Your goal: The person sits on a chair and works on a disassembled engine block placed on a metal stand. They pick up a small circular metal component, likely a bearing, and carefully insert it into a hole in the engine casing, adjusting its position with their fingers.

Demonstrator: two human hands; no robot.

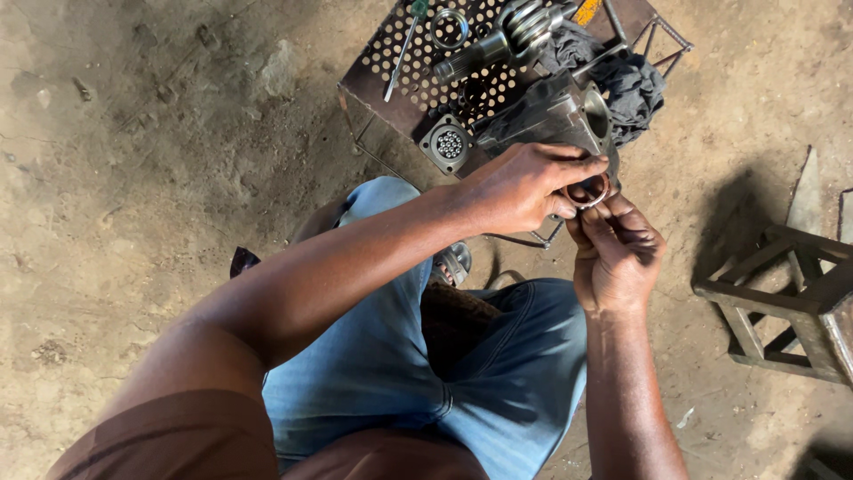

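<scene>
Right then, both hands met over a small round ring [587,191], just in front of the grey metal housing [553,116] that lay on the worktop [391,84] full of little holes. The left hand [520,188] pinched the ring from above with thumb and fingers closed on it. The right hand [617,253] held it from below, fingers curled up onto its rim. To do this well, I think the ring had to stay flat and level between the fingertips, with a soft, even squeeze so it did not bend or slip. The far side of the ring was hidden behind the fingers, so it was hard to tell what it was made of. A dark rag [633,89] covered part of the housing, and a metal stool [791,302] was cut off at the edge
</scene>
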